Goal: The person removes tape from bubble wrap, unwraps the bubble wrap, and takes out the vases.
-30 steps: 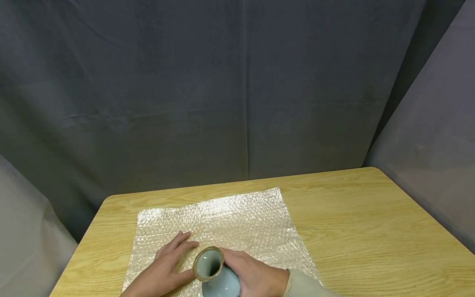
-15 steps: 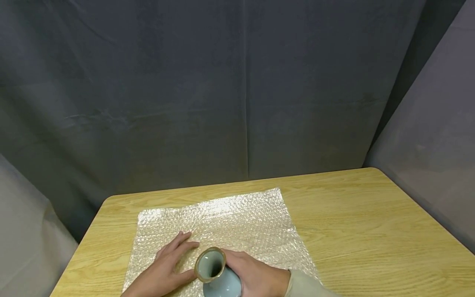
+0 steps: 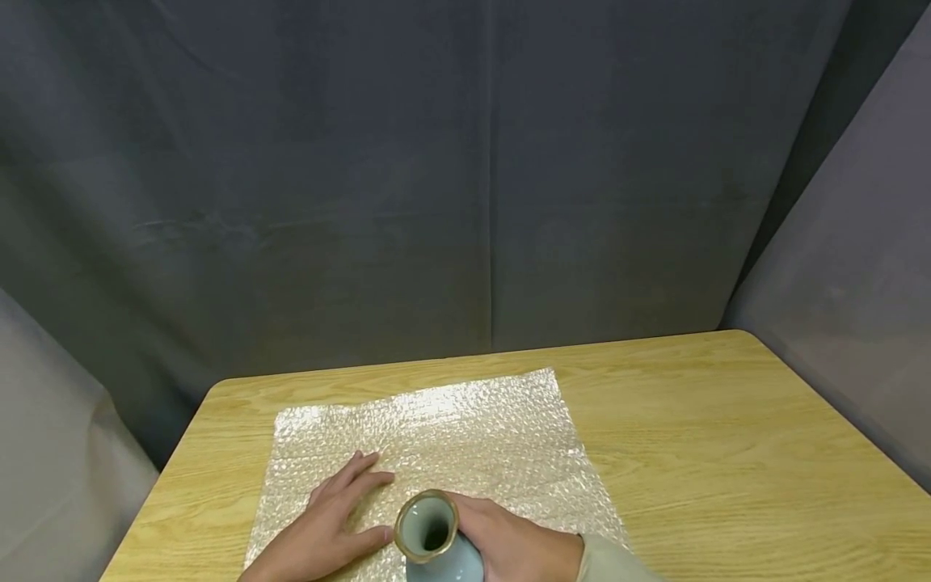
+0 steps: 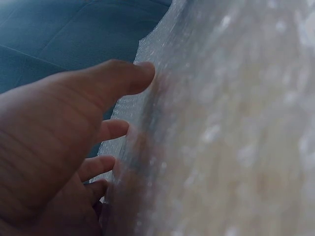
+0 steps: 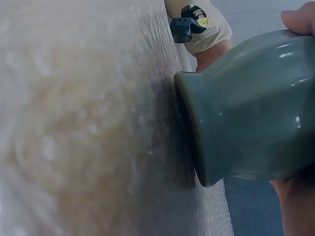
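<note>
A glazed blue-green ceramic vase (image 3: 449, 564) with a brown rim stands over a sheet of bubble wrap (image 3: 465, 440), its mouth turned up toward the head camera. My right hand (image 3: 515, 540) grips the vase's body from the right. In the right wrist view the flared foot of the vase (image 5: 236, 113) is right at the bubble wrap. My left hand (image 3: 329, 524) rests on the wrap with fingers spread, its thumb tip close beside the vase's rim. The left wrist view shows the left fingertips (image 4: 115, 129) at the wrap's surface. The vase's lower part is cut off in the head view.
The bubble wrap lies spread on a wooden table (image 3: 698, 436) with rounded back corners. Dark grey cloth (image 3: 364, 178) hangs behind it, and paler cloth (image 3: 858, 323) stands at the right side. A small camera (image 5: 184, 29) sits at the left sleeve's cuff.
The vase and my right hand have shifted slightly right, and its rim stands a little farther from my left thumb. My left hand stays in place. The head view has turned slightly.
</note>
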